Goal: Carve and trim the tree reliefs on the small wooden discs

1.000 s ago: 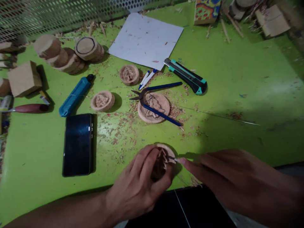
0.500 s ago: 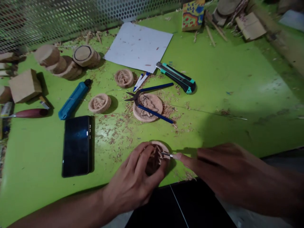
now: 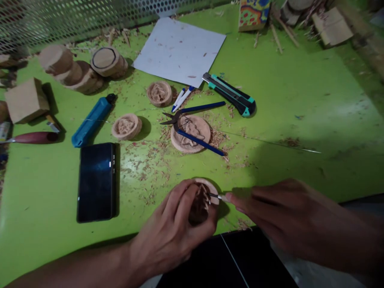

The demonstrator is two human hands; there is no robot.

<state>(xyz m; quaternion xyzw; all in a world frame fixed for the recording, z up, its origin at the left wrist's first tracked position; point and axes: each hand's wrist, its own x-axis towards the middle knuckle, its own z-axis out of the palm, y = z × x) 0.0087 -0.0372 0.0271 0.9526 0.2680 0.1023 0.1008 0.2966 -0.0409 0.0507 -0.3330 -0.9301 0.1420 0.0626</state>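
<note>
Left hand (image 3: 179,219) clamped a round wood carving (image 3: 204,197) near the front edge of the green table (image 3: 300,88); right hand (image 3: 280,214) gripped a thin tool (image 3: 222,197), tip at the carving's right side. Pliers (image 3: 201,143) lay beyond, across a carved disc (image 3: 192,126).

The carved piece (image 3: 205,189) is rough wood, the tool tip (image 3: 215,195) metal, the tabletop (image 3: 288,88) smooth and glossy

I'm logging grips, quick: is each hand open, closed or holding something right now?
Left hand: holding the round carved wood piece.
Right hand: closed on a thin tool, handle mostly hidden.
</note>
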